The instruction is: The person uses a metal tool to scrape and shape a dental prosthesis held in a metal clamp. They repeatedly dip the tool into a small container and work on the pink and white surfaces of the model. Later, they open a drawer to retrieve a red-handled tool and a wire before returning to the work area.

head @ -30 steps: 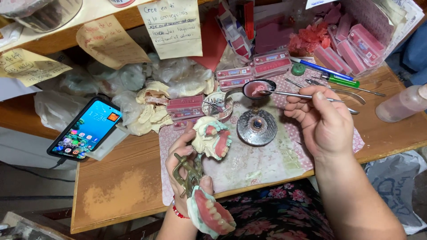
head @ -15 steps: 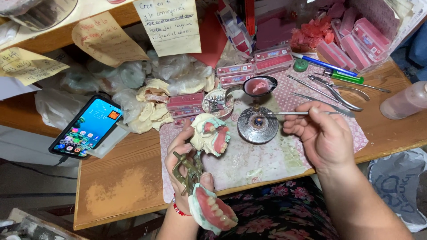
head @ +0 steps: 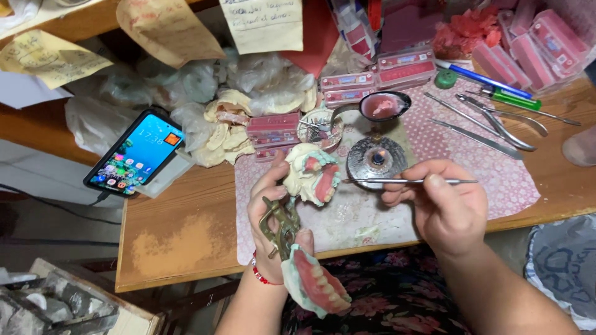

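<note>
1. Two bare hands are working over the wooden bench (head: 186, 242).
2. Left hand (head: 273, 214) is gripping, fingers closed, a brass hinged dental articulator (head: 282, 226) carrying a cream plaster cast with pink wax (head: 312, 174) at its far end and a pink denture with white teeth (head: 316, 285) at its near end.
3. Right hand (head: 444, 208) is pinching a thin metal wax tool (head: 403, 181), its tip lying just right of the cast.
4. Round metal burner (head: 375, 158) is sitting just beyond the tool.
5. Far left, a lit smartphone (head: 136, 152) is lying on the bench.
</note>
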